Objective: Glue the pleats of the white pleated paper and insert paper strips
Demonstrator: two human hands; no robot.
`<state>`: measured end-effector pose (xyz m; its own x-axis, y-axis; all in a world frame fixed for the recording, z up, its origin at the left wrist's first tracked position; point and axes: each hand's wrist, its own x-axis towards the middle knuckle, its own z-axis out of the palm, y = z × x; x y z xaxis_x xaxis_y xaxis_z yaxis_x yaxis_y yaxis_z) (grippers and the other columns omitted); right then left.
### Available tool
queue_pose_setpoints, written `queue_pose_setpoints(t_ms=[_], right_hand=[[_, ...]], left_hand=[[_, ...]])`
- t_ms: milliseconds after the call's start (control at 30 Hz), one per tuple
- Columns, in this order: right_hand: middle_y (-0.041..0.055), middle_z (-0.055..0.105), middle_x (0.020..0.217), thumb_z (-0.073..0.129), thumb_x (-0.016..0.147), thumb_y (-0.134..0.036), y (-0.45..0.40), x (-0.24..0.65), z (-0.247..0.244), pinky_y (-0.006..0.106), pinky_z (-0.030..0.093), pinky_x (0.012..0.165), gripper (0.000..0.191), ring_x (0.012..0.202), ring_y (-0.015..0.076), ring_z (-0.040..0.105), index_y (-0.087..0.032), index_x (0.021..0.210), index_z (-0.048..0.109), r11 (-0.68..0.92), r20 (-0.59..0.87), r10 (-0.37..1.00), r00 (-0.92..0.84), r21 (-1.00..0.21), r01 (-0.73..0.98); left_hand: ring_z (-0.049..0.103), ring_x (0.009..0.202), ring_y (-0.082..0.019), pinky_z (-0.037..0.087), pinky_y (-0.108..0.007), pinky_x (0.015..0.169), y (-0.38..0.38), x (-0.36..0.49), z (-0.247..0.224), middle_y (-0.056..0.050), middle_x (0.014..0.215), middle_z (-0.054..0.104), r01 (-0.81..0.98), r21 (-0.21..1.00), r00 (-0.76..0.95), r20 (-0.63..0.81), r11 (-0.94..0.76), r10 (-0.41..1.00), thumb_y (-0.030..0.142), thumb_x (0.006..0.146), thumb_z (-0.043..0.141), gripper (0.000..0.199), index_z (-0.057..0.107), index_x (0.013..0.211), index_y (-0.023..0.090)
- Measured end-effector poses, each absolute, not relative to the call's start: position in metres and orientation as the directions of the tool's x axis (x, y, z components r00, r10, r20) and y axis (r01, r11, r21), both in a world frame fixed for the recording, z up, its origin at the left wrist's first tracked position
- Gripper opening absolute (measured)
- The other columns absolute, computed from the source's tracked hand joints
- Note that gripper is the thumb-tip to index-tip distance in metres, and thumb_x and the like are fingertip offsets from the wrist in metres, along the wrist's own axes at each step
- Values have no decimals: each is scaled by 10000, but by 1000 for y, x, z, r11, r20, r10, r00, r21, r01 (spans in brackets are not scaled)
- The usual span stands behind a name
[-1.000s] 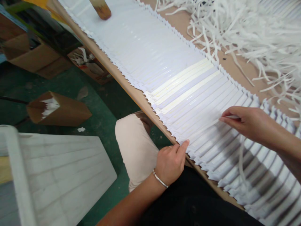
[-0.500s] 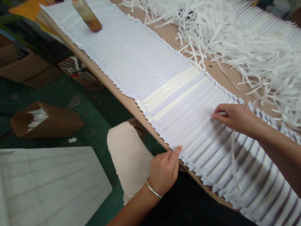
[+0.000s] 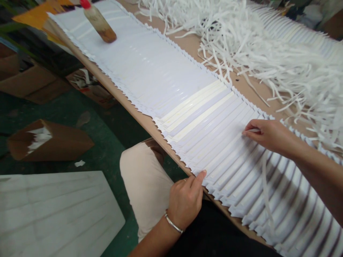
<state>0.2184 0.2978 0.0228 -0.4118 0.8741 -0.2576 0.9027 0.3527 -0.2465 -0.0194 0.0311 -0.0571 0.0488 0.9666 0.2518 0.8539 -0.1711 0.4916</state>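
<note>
Head view, looking down across a long wooden board [image 3: 125,103] on which a stack of overlapping white paper strips [image 3: 150,67] lies fanned out in a shingled run, its notched edges hanging past both sides of the board and its near end spilling down to the right. Over the last second, the main change is that the whole scene has slid across the frame as the head turned, bringing more of the far end into sight. Nothing in the stack looks shifted, and both hands keep nearly the same pose on it. The right hand [image 3: 270,137] is narrowly pinched, with thumb and fingers closed on a thin white strip [image 3: 253,130] that lies across the pleats. The left hand [image 3: 184,200] sits at the stack's near edge, its thumb [image 3: 199,178] extended and pressed against the paper; whether it truly grips anything, I cannot tell. A silver bangle [image 3: 173,223] circles that wrist. Cream bands [image 3: 198,107] cross the stack just beyond the right hand, a bottle of brownish liquid [image 3: 99,25] with a red cap stands on the far end, and a mass of shredded white paper [image 3: 241,53] lies beyond the board.
</note>
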Motion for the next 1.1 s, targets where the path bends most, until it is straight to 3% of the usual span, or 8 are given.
queue_pose_setpoints(t_ms=[233,667,900,1000,1100], right_hand=[[91,786,893,691,917,-317,343,252,30,337,452,760,111,823,227,692,-210,907,719,227,-227,931,-286,-252,941],[74,720,804,664,903,-320,371,262,-6,342,412,710,141,745,205,593,-191,884,716,233,-85,962,-258,-230,945],[114,758,884,603,947,-390,374,268,-11,357,435,739,213,801,226,633,-214,926,719,289,-100,944,-315,-217,933],[118,744,832,601,971,-405,370,277,-5,379,447,703,229,753,243,638,-208,911,703,299,-83,944,-319,-185,936],[107,746,915,620,1021,-423,367,255,-1,369,520,708,251,791,231,666,-198,971,721,440,-35,889,-457,-218,871]], left_hand=[[707,663,-204,571,-341,611,31,-20,-59,-24,815,730,855,488,46,264,-175,963,87,1021,471,391,618,1374,169],[730,680,-212,605,-342,625,30,-21,-60,-41,857,755,840,511,49,264,-183,963,93,1033,454,383,612,1376,160],[729,685,-206,606,-323,645,29,-21,-58,-51,858,759,833,522,44,264,-181,964,98,1041,452,376,610,1375,167],[724,676,-206,602,-327,638,30,-23,-59,-49,844,755,824,536,44,261,-183,964,81,1021,465,392,617,1371,169],[733,690,-208,609,-333,648,32,-18,-60,-40,846,762,830,541,16,216,-134,976,65,973,505,435,625,1372,189]])
